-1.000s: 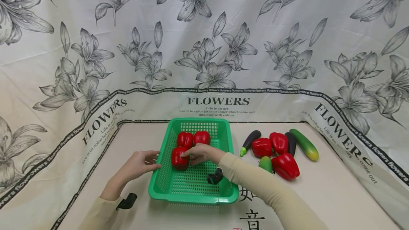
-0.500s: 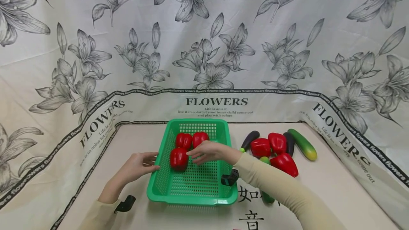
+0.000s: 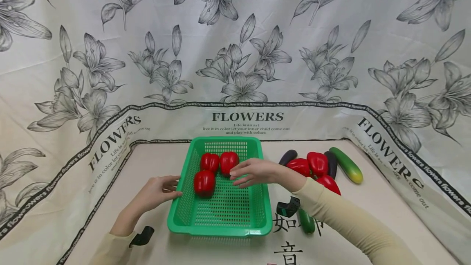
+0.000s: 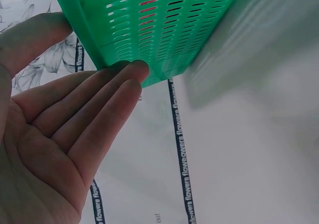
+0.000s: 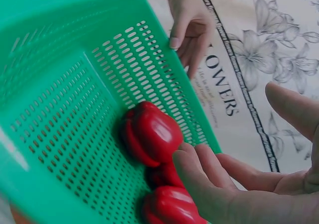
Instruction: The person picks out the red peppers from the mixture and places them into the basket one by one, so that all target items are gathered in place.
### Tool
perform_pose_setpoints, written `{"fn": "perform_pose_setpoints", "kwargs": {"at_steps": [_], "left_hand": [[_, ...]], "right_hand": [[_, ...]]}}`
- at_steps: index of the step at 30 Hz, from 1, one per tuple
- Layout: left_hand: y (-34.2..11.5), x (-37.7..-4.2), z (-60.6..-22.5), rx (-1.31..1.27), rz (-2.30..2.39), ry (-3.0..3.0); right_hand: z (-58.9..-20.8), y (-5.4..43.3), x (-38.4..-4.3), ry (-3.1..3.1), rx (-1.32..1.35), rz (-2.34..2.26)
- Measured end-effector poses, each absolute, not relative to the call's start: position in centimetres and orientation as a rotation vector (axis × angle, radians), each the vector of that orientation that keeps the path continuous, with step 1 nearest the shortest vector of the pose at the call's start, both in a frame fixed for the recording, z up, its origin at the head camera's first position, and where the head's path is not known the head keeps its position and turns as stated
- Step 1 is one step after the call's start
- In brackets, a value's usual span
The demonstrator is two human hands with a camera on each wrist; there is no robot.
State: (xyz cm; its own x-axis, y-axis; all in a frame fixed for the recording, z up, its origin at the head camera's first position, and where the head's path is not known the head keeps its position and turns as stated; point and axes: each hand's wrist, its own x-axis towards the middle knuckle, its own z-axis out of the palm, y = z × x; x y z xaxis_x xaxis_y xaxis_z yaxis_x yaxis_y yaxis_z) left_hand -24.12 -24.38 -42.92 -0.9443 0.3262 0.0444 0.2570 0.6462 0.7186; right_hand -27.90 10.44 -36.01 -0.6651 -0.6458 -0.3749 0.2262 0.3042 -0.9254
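Observation:
Three red bell peppers lie in the green plastic basket (image 3: pixel 218 230): one nearest the front (image 3: pixel 204 184), two behind it, the back left pepper (image 3: pixel 210 162) and the back right pepper (image 3: pixel 229 162). My left hand (image 3: pixel 156 193) is at the basket's left side; in the left wrist view its straight fingertips (image 4: pixel 137 69) touch the outer wall and the thumb meets the rim. Over the basket's right half hovers my right hand (image 3: pixel 257 173), fingers extended and holding nothing. The right wrist view shows its fingertips in front of the peppers (image 5: pixel 152 134).
Right of the basket lie more red peppers (image 3: pixel 317 163), two dark eggplants (image 3: pixel 288 156) and a green-yellow cucumber (image 3: pixel 346 165). A smaller green vegetable (image 3: pixel 306 221) lies nearer, partly behind the right sleeve (image 3: pixel 338 212). Flower-printed cloth (image 3: pixel 246 122) hangs behind the table.
My right hand has let go of the front pepper, leaving it in the basket, and has moved right toward the basket's right side. The left hand stays at the basket.

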Motion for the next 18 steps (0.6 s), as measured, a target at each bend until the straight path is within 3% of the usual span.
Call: {"fn": "perform_pose_setpoints", "kwargs": {"at_steps": [18], "left_hand": [[-24.4, -24.0, -42.7, 0.539, 1.173, 2.758]], "right_hand": [[-34.3, 17.6, -26.9, 1.903, -0.43, -1.43]]}}
